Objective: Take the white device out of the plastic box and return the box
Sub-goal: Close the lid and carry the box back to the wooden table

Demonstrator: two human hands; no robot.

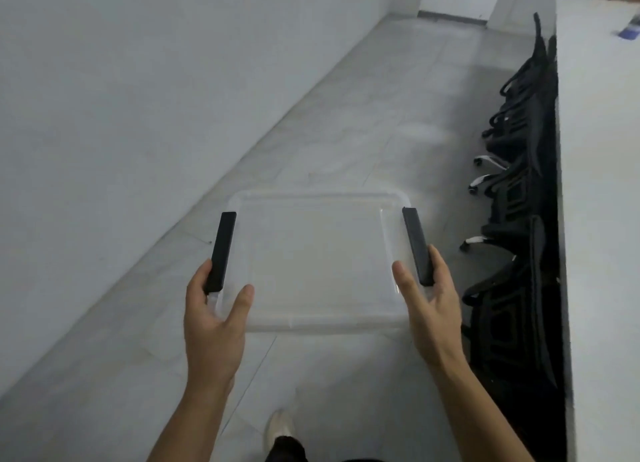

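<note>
A clear plastic box (317,264) with a lid and two black side latches is held level in front of me, above the floor. My left hand (213,309) grips its left edge by the black latch (221,250), thumb on the lid. My right hand (427,298) grips the right edge by the other black latch (417,246), thumb on top. Through the lid the box looks empty. No white device is in view.
A grey tiled floor (346,122) runs ahead between a white wall (121,97) on the left and a long white table (602,184) on the right. Several black office chairs (519,184) are tucked under the table. My shoe (280,427) shows below.
</note>
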